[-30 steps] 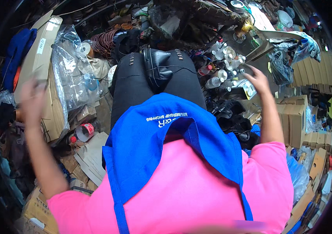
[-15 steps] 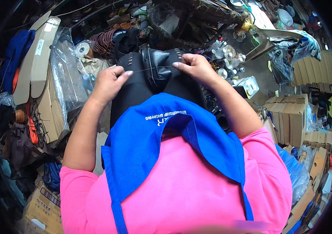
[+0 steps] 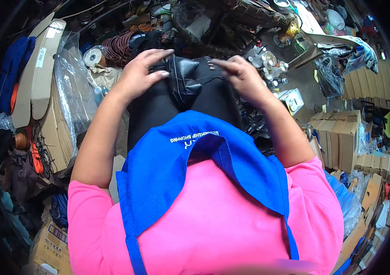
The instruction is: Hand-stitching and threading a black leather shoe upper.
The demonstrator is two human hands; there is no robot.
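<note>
A black leather piece (image 3: 185, 75), folded and shaped somewhat like a shoe upper, rests between my thighs on black trousers. My left hand (image 3: 142, 73) is at its left edge, thumb and index finger apart with a gap between them; the fingertips reach the leather's side. To the right of the piece is my right hand (image 3: 245, 80), its index finger stretched toward the leather and slightly blurred. A thin dark thread (image 3: 211, 79) runs slack from the leather toward this hand; I cannot make out whether the thumb touches it.
Flattened cardboard (image 3: 39, 78) and clear plastic sheeting (image 3: 73, 82) stand at the left, near a thread spool (image 3: 92, 57). Several small bottles (image 3: 268, 64) and a rectangular can (image 3: 291, 101) sit beyond my right hand. Cardboard boxes (image 3: 339, 137) are stacked farther right.
The thread, earlier stretched taut between both pinched hands, now hangs slack. My left hand has moved up and right to the leather and opened. The right hand has shifted slightly right, its fingers extended.
</note>
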